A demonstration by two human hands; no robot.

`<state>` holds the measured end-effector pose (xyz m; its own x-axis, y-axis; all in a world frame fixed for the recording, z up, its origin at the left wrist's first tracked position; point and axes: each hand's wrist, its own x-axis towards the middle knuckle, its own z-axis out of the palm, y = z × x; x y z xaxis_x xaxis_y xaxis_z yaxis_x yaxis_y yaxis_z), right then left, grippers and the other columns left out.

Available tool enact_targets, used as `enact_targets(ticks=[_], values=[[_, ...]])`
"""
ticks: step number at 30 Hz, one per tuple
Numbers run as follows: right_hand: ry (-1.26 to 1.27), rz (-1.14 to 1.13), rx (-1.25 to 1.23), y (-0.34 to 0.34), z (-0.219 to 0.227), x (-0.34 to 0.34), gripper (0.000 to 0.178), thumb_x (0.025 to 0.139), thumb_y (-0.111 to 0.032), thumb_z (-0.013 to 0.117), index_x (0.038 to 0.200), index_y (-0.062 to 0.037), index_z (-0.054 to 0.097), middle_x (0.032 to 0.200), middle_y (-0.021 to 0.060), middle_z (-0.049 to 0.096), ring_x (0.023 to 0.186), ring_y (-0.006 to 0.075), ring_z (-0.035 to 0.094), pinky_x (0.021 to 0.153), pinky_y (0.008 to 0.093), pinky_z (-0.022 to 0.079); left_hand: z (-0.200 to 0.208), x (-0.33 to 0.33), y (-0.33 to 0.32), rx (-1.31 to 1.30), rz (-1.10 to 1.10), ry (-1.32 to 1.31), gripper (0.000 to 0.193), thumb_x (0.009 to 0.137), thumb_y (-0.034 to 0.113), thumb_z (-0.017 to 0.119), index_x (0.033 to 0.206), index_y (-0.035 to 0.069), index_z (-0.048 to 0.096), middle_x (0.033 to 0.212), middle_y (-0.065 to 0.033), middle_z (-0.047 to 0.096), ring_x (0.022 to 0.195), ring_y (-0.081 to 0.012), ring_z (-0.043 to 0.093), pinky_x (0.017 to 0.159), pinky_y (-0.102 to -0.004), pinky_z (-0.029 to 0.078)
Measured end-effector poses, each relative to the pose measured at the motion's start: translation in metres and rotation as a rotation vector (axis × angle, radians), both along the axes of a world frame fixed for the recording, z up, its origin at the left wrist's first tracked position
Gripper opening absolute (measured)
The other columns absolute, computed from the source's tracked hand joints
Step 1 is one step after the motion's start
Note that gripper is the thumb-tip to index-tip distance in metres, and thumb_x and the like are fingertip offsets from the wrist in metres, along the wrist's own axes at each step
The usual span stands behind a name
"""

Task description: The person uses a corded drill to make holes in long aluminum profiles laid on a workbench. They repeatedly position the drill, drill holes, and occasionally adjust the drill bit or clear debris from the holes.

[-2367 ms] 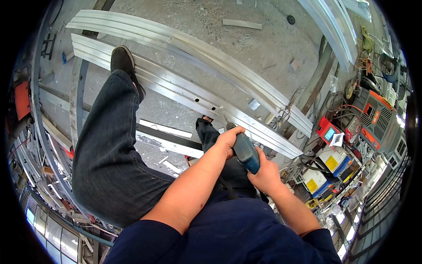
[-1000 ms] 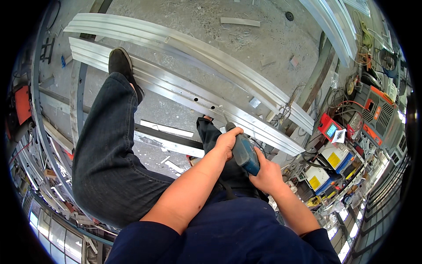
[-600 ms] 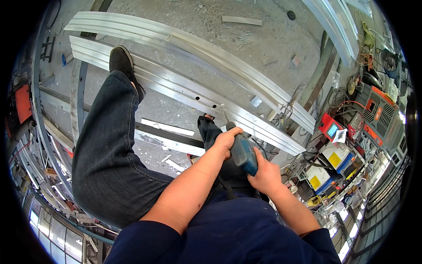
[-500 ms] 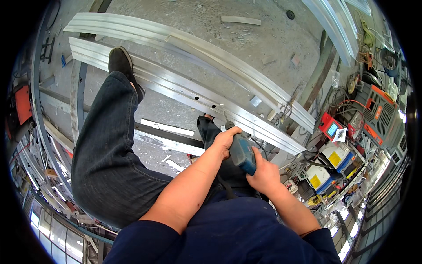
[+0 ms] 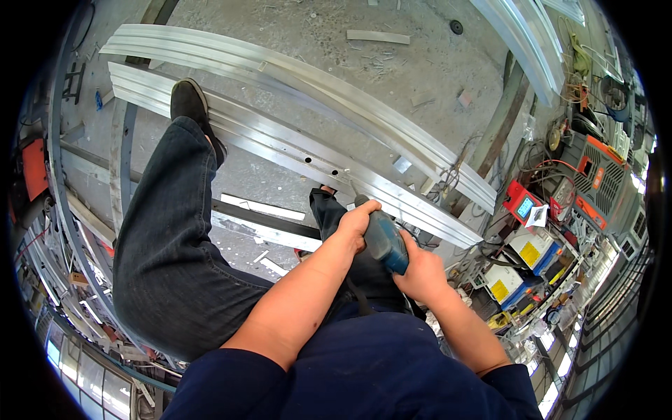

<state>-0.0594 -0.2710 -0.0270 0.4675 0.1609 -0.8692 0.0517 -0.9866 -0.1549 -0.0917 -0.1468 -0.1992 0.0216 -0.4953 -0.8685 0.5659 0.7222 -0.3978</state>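
Observation:
A blue-green power drill (image 5: 386,245) is in both my hands. My left hand (image 5: 358,222) wraps round its front end near the chuck, while the fingers of my right hand (image 5: 423,271) close round the rear and handle. The thin bit points away from me at a long silvery metal profile (image 5: 273,145). Its tip is at or just over the profile's surface; contact is too small to tell. Two dark round holes sit in that profile, left of the bit. My left shoe (image 5: 187,101) rests on the profile towards its left end.
A second metal profile (image 5: 308,84) lies beyond, parallel. Both lie across steel supports (image 5: 498,129). Cables, a red device with a small screen (image 5: 519,201) and a grey-orange machine (image 5: 600,178) crowd the right. Offcuts (image 5: 378,36) and shavings litter the concrete floor. Metal scraps fill the left.
The whole view has shifted slightly, so the profiles sit a little further left and lower. Both hands keep their hold on the drill, which has barely moved.

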Motion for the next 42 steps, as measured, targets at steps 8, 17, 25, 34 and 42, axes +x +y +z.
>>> enact_targets(ticks=[8,17,25,34,42], values=[[0.038,0.048,-0.080,0.008,0.005,0.015,0.086,0.070,-0.020,0.077,0.148,-0.0089,0.042,0.087,0.0214,0.071,0.083,0.0427,0.070,0.078,0.0494,0.056,0.000,0.005,0.000,-0.002,0.000,0.018,0.031,0.087,0.023,0.074,0.104,-0.001,0.062,0.089,-0.0122,0.067,0.072,-0.0270,0.068,0.069,-0.0414,0.060],[0.004,0.061,-0.043,0.007,0.001,0.011,0.085,0.070,-0.019,0.076,0.148,-0.0083,0.044,0.087,0.0213,0.071,0.083,0.0421,0.070,0.077,0.0491,0.056,-0.001,0.004,0.004,-0.034,-0.007,0.013,0.033,0.088,0.024,0.072,0.105,-0.001,0.062,0.089,-0.0140,0.068,0.071,-0.0276,0.069,0.068,-0.0422,0.061],[0.004,0.061,-0.045,0.010,0.002,0.014,0.083,0.071,-0.019,0.076,0.147,-0.0085,0.044,0.086,0.0211,0.071,0.080,0.0422,0.070,0.076,0.0494,0.056,-0.006,0.000,0.004,-0.035,0.032,0.011,0.032,0.088,0.023,0.073,0.105,-0.001,0.062,0.088,-0.0128,0.068,0.070,-0.0267,0.069,0.068,-0.0412,0.061],[-0.030,0.018,0.024,0.016,0.008,-0.004,0.088,0.070,-0.019,0.075,0.150,-0.0064,0.039,0.091,0.0213,0.070,0.080,0.0427,0.069,0.073,0.0505,0.055,0.001,-0.005,0.011,0.003,0.005,-0.004,0.029,0.088,0.023,0.074,0.102,-0.001,0.064,0.085,-0.0114,0.067,0.066,-0.0244,0.067,0.063,-0.0397,0.059],[-0.035,-0.037,0.026,0.012,0.011,-0.013,0.090,0.070,-0.019,0.075,0.151,-0.0050,0.037,0.094,0.0222,0.070,0.081,0.0433,0.068,0.074,0.0507,0.055,0.012,-0.001,0.009,0.033,-0.050,-0.022,0.030,0.087,0.022,0.075,0.101,-0.002,0.064,0.083,-0.0117,0.067,0.065,-0.0244,0.067,0.060,-0.0401,0.059]])
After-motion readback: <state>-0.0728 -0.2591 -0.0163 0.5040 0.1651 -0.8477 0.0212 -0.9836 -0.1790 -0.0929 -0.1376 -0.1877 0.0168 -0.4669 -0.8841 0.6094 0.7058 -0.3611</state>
